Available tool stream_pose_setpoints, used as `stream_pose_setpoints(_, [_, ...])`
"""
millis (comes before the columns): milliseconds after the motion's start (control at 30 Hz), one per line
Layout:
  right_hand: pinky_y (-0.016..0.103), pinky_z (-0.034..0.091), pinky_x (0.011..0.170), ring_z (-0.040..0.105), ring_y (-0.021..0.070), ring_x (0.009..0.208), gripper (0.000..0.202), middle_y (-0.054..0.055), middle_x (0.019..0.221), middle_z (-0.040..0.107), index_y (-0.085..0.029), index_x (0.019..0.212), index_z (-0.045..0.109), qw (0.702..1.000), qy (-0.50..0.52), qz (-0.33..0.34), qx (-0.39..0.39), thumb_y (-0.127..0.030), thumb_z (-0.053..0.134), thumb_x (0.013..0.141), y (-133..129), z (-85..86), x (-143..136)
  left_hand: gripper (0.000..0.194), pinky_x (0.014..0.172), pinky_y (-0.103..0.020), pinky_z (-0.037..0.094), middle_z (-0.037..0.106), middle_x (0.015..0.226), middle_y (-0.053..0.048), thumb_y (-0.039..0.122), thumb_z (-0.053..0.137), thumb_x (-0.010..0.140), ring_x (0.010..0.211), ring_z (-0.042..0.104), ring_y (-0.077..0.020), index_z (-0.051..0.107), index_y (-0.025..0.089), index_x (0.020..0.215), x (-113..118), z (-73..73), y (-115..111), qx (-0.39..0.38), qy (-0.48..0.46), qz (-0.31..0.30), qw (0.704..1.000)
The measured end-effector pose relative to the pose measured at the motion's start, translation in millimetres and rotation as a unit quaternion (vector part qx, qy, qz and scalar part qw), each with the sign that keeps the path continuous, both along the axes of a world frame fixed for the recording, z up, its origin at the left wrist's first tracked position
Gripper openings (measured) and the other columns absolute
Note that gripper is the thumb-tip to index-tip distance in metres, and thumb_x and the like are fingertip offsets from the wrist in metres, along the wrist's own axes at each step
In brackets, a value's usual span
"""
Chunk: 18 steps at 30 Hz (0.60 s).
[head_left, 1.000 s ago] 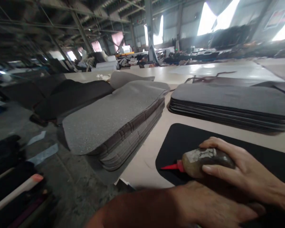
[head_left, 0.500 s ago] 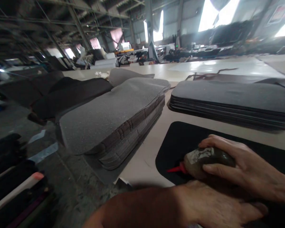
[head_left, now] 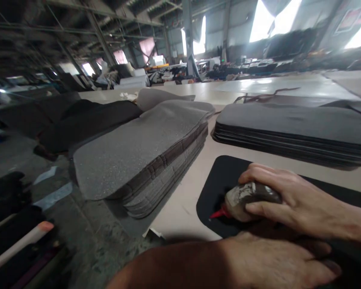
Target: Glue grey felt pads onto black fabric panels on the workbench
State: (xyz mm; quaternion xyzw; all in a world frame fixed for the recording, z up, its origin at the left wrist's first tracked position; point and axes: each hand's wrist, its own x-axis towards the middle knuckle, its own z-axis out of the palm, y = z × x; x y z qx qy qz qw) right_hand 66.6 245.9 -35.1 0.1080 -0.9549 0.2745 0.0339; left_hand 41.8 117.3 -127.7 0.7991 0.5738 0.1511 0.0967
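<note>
while right hand (head_left: 291,200) grips partly hidden bottle (head_left: 238,199), cannot tell grip of left hand (head_left: 270,257).

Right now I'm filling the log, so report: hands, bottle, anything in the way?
Right hand gripping bottle, red tip angled down at black sheet. Left hand blocking part of it, grip unclear. Grey stacks apart from bottle.

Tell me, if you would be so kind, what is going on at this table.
A person's right grip holds a squeeze bottle, tilted so its red nozzle points down near a rounded corner of a black sheet on the table. A small pale spot shows by the nozzle. The left grip is on the near side of the bottle; whether it holds anything is hidden. One stack of grey sheets lies to the left, a second stack beyond the black sheet.
</note>
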Motion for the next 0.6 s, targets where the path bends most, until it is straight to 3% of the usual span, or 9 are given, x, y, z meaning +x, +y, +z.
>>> stream_pose_setpoints(133, [0.034, 0.043, 0.071, 0.059, 0.0220, 0.083, 0.024, 0.002, 0.097, 0.063, -0.025, 0.103, 0.061, 0.998, 0.048, -0.009, 0.039, -0.046, 0.063, 0.092, -2.8, 6.1, -16.7, 0.066, 0.113, -0.055, 0.038, 0.041, 0.158, -0.012, 0.056, 0.027, 0.102, 0.150, 0.027, -0.0397, 0.045, 0.011, 0.147, 0.3, -0.3, -0.9, 0.003, 0.003, 0.005, 1.000])
stream_pose_setpoints(267, [0.034, 0.041, 0.073, 0.059, 0.0221, 0.084, 0.025, 0.003, 0.096, 0.063, -0.023, 0.103, 0.061, 0.994, 0.077, -0.036, 0.068, -0.045, 0.063, 0.091, 3.1, 6.7, -35.1, 0.066, 0.118, -0.063, 0.028, 0.038, 0.160, -0.010, 0.055, 0.022, 0.103, 0.151, 0.026, -0.0372, 0.041, 0.013, 0.149, -0.6, 9.7, -4.2, -0.027, 0.026, 0.004, 0.999])
stream_pose_setpoints(400, [0.033, 0.040, 0.073, 0.059, 0.0224, 0.086, 0.026, 0.003, 0.100, 0.063, -0.023, 0.103, 0.061, 0.990, 0.091, -0.072, 0.084, -0.046, 0.059, 0.090, 16.7, 1.9, -49.7, 0.064, 0.117, -0.061, 0.029, 0.041, 0.158, -0.009, 0.054, 0.021, 0.103, 0.150, 0.028, -0.0368, 0.043, 0.014, 0.148, -2.0, 15.6, -6.3, -0.022, 0.048, 0.003, 0.999])
stream_pose_setpoints(600, [0.034, 0.040, 0.073, 0.061, 0.0255, 0.087, 0.030, 0.004, 0.096, 0.065, -0.023, 0.101, 0.062, 0.976, 0.112, -0.158, 0.099, -0.048, 0.060, 0.084, 42.4, -2.8, -67.5, 0.063, 0.118, -0.061, 0.028, 0.043, 0.155, -0.008, 0.054, 0.020, 0.103, 0.148, 0.028, -0.0363, 0.045, 0.015, 0.145, -3.9, 9.8, -7.9, 0.011, 0.059, 0.001, 0.998])
